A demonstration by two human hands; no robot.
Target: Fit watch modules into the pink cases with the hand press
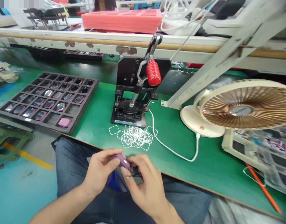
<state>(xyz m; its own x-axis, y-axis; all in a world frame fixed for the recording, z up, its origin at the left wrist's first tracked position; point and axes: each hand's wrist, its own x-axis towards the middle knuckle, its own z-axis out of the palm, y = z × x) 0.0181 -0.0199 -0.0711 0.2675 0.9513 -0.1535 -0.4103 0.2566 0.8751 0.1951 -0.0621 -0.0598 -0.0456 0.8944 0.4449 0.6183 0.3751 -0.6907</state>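
Just past the table's front edge, above my lap, my left hand (pixel 102 169) grips one end of a small purple watch case (pixel 122 161) between thumb and fingers. The case is tilted, with a pale slot along its side. My right hand (pixel 145 180) pinches its other end. A thin dark item (pixel 135 171) shows between the right thumb and fingers; its kind I cannot make out. Beyond the hands lies a loose pile of white ring-shaped gaskets (pixel 136 137). Behind them stands a black press fixture (pixel 130 110) with a red-handled toggle clamp (pixel 154 72).
At left a grey foam tray (pixel 85 102) holds several watch cases, one purple side up (pixel 64 122). A beige fan (pixel 241 107) stands at right, its white cable (pixel 175 155) crossing the green table. An orange stick (pixel 263 188) lies near the right edge. A slanted metal brace (pixel 210 68) rises behind.
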